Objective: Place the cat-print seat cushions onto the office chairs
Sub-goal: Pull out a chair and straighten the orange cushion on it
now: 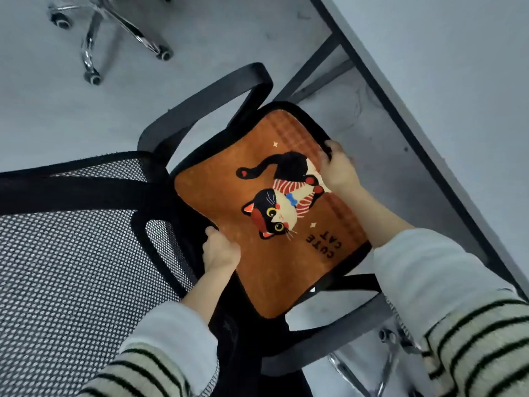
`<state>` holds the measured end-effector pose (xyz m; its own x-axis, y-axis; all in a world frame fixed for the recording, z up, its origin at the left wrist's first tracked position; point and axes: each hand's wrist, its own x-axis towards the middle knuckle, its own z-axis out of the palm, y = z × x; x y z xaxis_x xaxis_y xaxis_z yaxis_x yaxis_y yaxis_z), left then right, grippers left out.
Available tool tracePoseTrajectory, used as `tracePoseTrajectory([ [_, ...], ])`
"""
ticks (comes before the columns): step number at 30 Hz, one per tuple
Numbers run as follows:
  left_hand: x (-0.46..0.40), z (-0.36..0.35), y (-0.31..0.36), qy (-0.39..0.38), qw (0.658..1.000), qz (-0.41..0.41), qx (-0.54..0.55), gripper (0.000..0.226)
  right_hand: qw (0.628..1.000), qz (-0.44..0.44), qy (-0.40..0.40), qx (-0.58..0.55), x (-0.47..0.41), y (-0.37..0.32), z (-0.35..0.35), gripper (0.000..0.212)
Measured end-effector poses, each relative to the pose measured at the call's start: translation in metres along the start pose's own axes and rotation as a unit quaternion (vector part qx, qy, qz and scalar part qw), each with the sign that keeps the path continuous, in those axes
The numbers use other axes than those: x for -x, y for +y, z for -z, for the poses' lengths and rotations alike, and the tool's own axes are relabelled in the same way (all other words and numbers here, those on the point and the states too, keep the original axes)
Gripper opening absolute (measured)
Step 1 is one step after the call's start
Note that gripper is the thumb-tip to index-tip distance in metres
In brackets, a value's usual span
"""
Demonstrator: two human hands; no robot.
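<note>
- Nearest to us: our two sleeves, cream knit with dark stripes over pale grey cuffs, left sleeve at bottom centre, right sleeve coming in from bottom right.
- Mesh backrest of the office chair fills the left side, black frame, seen from above and behind. It blocks our view of the rear of the seat.
- Near armrest curves under our right forearm; a bit of chrome chair base shows below it.
- Left hand: fingers curled round the cushion's rear edge, next to the backrest frame. Gripping it.
- Cat-print cushion: orange, black trim, cartoon cat plus "CUTE CAT" text. Lies on the chair seat between the two armrests, covering most of it. Near corner overhangs toward the near armrest. Can't tell if it sits fully flat.
- Right hand: across the cushion at the front edge, fingers wrapped over the black trim. Gripping it; the palm covers part of the cat print.
- Far armrest loops beyond the cushion.
- Desk: grey top, runs diagonally on the right; dark frame and legs stand just beside the chair front.
- Farthest: grey floor, and the chrome star base of a second chair with castors, top left, well apart from ours.
</note>
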<state>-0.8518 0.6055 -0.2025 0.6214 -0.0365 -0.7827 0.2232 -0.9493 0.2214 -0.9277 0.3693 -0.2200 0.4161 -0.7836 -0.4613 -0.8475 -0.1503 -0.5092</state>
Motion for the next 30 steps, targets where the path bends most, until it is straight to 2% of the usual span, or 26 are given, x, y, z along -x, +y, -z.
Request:
tracePoseTrajectory([
  [3,-0.024,-0.003,-0.011,0.017,0.998,0.053,0.043,0.059,0.995,-0.061,-0.004,0.084,-0.011,0.027,-0.004,0.051],
  [5,-0.043,-0.002,-0.015,0.024,0.995,0.068,0.066,0.065,0.985,-0.083,-0.028,0.151,-0.015,0.046,-0.004,0.057],
  [10,-0.075,-0.017,-0.014,0.02,0.992,0.093,0.077,0.064,0.982,-0.124,-0.066,0.128,-0.03,0.077,-0.024,0.065],
  [15,-0.085,-0.028,-0.014,0.034,0.991,0.118,0.056,0.063,0.977,-0.111,-0.032,0.179,-0.034,0.086,-0.031,0.06],
  [19,-0.087,-0.026,-0.016,0.057,0.989,0.118,0.065,0.06,0.974,-0.102,-0.05,0.194,-0.034,0.087,-0.027,0.058],
  [24,-0.089,-0.024,-0.019,0.049,0.99,0.113,0.071,0.061,0.979,-0.087,-0.072,0.172,-0.033,0.092,-0.025,0.059],
  [30,-0.073,-0.029,-0.028,0.032,0.993,0.084,0.076,0.073,0.989,-0.062,-0.038,0.13,-0.013,0.104,-0.032,0.059],
])
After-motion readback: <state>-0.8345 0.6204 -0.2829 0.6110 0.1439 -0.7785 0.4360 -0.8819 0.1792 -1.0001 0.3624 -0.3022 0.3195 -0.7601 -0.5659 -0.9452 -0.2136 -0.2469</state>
